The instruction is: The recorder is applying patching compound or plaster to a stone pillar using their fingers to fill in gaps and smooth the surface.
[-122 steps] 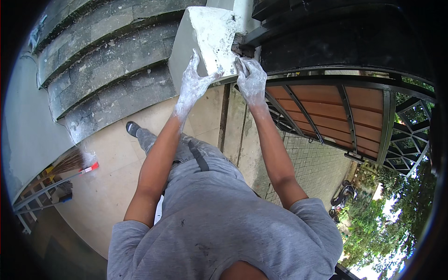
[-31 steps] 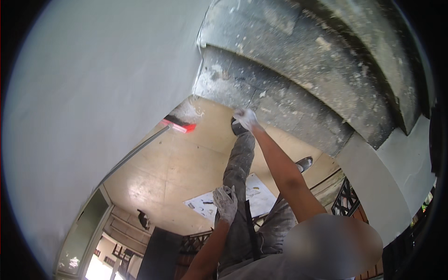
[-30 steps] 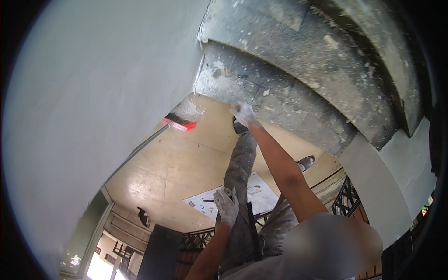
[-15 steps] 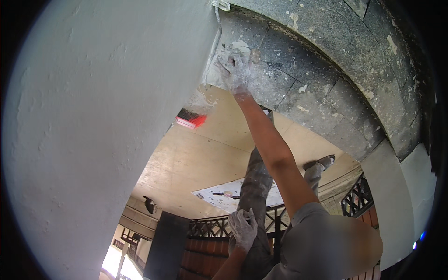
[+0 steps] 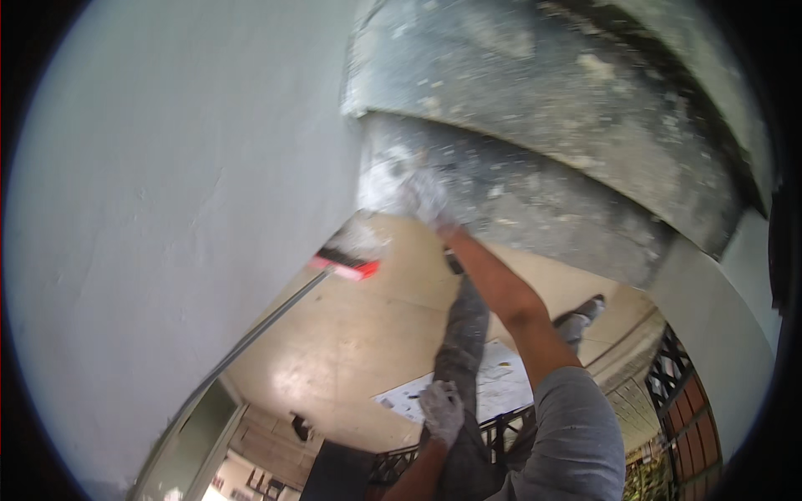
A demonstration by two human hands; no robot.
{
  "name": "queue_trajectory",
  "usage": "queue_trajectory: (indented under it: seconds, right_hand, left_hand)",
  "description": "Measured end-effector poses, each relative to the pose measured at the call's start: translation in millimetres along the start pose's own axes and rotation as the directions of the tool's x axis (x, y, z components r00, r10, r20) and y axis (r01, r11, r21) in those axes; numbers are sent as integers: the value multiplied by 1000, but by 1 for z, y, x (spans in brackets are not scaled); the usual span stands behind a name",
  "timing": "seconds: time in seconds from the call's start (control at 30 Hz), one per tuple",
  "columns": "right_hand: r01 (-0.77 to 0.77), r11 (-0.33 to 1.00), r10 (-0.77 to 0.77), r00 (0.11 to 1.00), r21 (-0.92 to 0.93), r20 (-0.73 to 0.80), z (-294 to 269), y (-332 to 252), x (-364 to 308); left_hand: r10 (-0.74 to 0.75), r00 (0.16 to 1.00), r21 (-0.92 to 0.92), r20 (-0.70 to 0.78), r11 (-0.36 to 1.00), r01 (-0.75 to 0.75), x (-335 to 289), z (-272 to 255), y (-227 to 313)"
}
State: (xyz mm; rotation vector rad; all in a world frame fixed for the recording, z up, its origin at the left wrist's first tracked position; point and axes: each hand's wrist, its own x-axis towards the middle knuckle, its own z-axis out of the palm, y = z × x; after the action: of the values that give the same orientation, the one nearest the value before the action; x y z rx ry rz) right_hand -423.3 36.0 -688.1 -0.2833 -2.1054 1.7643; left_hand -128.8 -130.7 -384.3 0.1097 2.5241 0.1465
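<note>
My right hand (image 5: 426, 198), coated in white powder and smeared by motion, is at the grey stone face of a step (image 5: 568, 213), beside a whitened patch (image 5: 384, 178) near the wall corner. Its fingers are too blurred to show whether anything is in them. Lower down, my left hand (image 5: 443, 411) rests by my trouser leg (image 5: 459, 342), whitened too, its fingers loosely bent and apart with nothing visible in them.
A pale wall (image 5: 184, 167) fills the left. On the beige floor (image 5: 368, 326) lie a red and black broom head (image 5: 349, 265) with a long handle (image 5: 259, 326), white dust (image 5: 363, 238) and a white sheet (image 5: 505, 384) with small items. Black lattice railing (image 5: 668, 376) stands lower right.
The view has shifted, so the steps and floor sit lower and the broom handle shows. My right hand stays by the step but is now blurred; my left hand stays at the leg.
</note>
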Motion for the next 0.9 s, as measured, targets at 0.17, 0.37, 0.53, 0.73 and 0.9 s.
queue_trajectory:
  seconds: [0.17,0.37,0.53,0.73,0.9]
  right_hand:
    - [31,847,-57,998,-531,-33,-148,-130,-120]
    - [-554,810,431,785,-193,-445,-357,-385,-229]
    - [-57,778,599,364,625,-713,-528,-534,-333]
    - [-113,967,242,140,227,-960,-717,-643,-401]
    - [-63,995,-73,37,-75,-997,-819,-644,-402]
  left_hand:
    - [88,962,-19,260,996,-86,-17,-22,21]
    - [560,631,445,-536,823,-353,-32,66,-2]
    - [600,735,542,-315,750,-379,-26,86,98]
    - [763,465,149,-450,577,-803,-135,59,271]
    - [740,595,28,-314,633,-773,-244,0,393]
